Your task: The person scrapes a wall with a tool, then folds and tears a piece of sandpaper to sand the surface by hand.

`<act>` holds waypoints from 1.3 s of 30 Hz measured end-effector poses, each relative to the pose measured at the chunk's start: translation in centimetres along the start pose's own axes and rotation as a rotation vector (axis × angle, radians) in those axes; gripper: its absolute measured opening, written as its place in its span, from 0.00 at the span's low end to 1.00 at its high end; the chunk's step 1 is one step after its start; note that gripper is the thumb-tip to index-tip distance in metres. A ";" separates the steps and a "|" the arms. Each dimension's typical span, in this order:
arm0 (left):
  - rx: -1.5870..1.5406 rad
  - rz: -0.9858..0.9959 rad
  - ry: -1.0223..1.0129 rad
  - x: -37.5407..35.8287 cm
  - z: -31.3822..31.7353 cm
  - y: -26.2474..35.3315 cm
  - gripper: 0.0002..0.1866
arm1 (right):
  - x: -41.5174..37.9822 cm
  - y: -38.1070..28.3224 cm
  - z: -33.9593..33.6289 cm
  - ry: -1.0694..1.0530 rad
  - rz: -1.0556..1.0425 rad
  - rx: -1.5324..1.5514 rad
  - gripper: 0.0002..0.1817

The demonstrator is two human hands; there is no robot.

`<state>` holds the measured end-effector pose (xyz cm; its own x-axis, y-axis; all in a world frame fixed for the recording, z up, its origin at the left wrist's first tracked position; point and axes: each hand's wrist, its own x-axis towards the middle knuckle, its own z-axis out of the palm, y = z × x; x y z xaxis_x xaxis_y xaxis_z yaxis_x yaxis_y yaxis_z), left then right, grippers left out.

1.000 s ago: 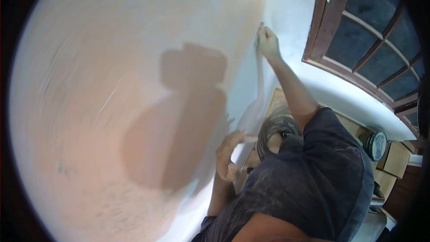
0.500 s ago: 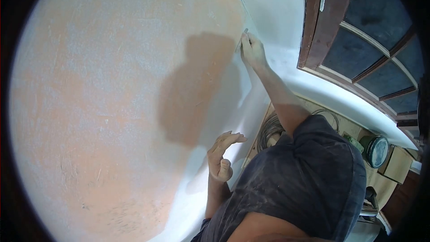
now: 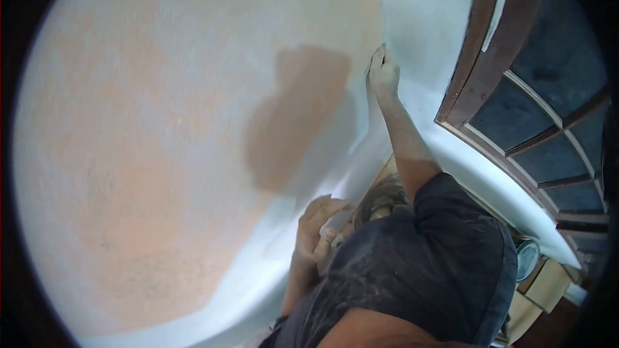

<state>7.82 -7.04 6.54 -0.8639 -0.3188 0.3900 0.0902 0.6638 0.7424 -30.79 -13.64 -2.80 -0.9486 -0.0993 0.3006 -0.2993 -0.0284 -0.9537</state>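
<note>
At the far left the orange patch [image 3: 148,142] spreads wide over the wall [image 3: 258,251], bare and flat, with open room for moving across it; a shadow [image 3: 300,109] falls over its right part. Its lower right edge slants down to the left against a pale band

Beside that band the left hand [image 3: 316,229] is half open, fingers curved over and thumb apart, a gap between them; it shows no clear hold on anything, and whether it touches the wall I cannot tell. Just right of it lies a coil [image 3: 382,198], partly behind the shirt [image 3: 419,264]

Higher up, the thin tool [image 3: 368,70] is at the patch's right edge, in the right hand [image 3: 385,77], whose fingers are closed on it. Its long axis leans, upper end to the right, lower end to the left, roughly along the edge; the hand hides much of it

Further right, pale wall leaves a gap before the window [image 3: 548,109]. Below the window stand a tub [image 3: 527,259] and boxes [image 3: 547,283]
</note>
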 end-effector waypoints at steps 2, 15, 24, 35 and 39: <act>-0.014 -0.008 0.024 0.0 -0.1 0.4 0.34 | -3.6 -1.6 1.1 -0.015 -0.048 0.099 0.17; -0.076 0.045 0.077 -4.6 -3.5 -0.2 0.35 | -14.9 -5.6 2.8 0.128 -0.393 0.090 0.19; -0.180 0.226 -0.132 -15.9 -12.0 0.6 0.32 | -28.1 -14.5 3.1 0.099 -0.076 0.180 0.14; -0.129 0.211 -0.163 -36.0 -20.9 5.0 0.36 | -47.6 -17.7 5.2 0.220 -0.600 -0.285 0.08; -0.055 0.150 -0.126 -41.6 -23.3 7.5 0.39 | -60.1 -22.6 7.1 -0.308 0.065 1.082 0.09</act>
<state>56.00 -4.54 8.63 -0.8936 -0.1295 0.4298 0.2467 0.6582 0.7112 33.77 -14.09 0.65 -0.8482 -0.3692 0.3798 0.1386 -0.8468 -0.5135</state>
